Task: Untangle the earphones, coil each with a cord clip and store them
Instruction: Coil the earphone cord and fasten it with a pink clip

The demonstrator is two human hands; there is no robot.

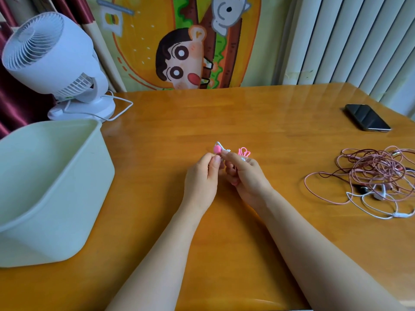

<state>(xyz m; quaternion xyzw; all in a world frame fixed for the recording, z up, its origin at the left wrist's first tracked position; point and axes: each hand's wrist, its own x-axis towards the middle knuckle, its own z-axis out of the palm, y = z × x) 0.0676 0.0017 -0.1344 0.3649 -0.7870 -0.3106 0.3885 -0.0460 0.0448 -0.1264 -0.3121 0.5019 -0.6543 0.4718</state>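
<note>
Mid-frame, my left hand (203, 173) and right hand (244, 173) are pinching close together on a small white earphone coil (225, 151), fitting a pink cord clip (217, 149). I judge the bin (67, 221) at left is waiting. The tangle (372, 173) is lying unsorted at right, and spare clips (244, 151) are lying just beyond my fingers.

Bin (51, 187) left, earphones (372, 176) right (phone (367, 117) behind).

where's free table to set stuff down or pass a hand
Bare table from fan to phone, beyond the left hand pinching a pink cord clip; more between that hand and the bin. Crowded: tangled earphones at right, spare clips by the right hand and its white cord.
</note>
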